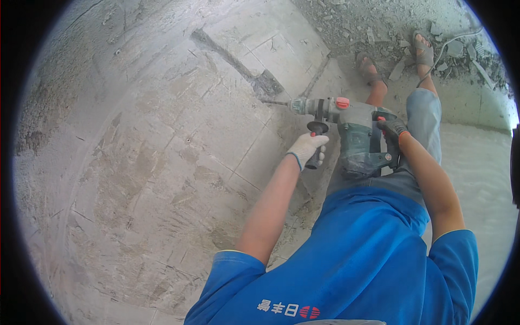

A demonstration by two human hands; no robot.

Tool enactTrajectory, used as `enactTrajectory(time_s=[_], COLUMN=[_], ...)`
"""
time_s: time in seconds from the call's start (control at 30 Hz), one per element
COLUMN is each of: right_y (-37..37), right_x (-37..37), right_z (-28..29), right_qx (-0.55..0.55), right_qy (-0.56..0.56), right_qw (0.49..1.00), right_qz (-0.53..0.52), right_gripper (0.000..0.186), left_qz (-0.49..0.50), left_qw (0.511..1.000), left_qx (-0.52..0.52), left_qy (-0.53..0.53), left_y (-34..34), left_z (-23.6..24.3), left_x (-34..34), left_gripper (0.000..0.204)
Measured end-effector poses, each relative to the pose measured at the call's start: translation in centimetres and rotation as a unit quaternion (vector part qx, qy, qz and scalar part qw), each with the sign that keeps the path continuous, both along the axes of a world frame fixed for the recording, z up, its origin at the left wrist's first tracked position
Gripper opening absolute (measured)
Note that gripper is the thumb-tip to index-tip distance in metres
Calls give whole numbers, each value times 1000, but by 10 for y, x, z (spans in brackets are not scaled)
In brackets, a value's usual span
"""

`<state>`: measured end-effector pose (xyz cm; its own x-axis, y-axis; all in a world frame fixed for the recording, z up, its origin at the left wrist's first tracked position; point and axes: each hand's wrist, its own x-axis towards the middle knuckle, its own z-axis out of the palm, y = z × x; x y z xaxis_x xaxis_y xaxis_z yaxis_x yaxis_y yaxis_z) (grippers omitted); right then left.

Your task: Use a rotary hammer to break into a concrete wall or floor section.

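A dusty green and grey rotary hammer (356, 134) with a red knob on top lies across in front of my thighs, pointing left. My left hand (307, 148), in a white knit glove, is closed around its black side handle (313, 160). Around the rear handle is my right hand (394, 129), in a dark glove with an orange cuff. The thin bit (275, 102) reaches to the grey wall (179, 151), just below the wide end of a chiselled groove (230, 59). Whether the tip touches the wall, I cannot tell.
Broken rubble (374, 21) lies on the floor beyond my sandalled feet (425, 51). A pale cable (452, 40) runs over it at the right. The wall carries scored lines and rough patches. Pale floor (471, 168) extends to my right.
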<state>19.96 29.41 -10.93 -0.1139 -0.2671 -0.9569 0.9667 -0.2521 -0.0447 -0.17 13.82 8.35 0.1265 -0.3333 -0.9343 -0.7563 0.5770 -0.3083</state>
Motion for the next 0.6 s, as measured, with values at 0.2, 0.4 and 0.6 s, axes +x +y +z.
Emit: enactTrajectory(time_s=[0.2,0.4,0.6], right_y=[28,50,36], right_x=[3,-40,-50], right_z=[-9,-12,-31], right_qx=[18,54,69], right_qy=[-43,66,103], right_qw=[999,993,983], right_qz=[-18,81,137], right_gripper=[38,37,45], left_qz=[50,95,106], left_qw=[999,993,989], left_qx=[19,59,74], left_qy=[-5,38,70], left_y=[2,-11,-19], left_z=[-7,-12,-14], left_x=[12,4,-2], left_gripper=[18,20,20])
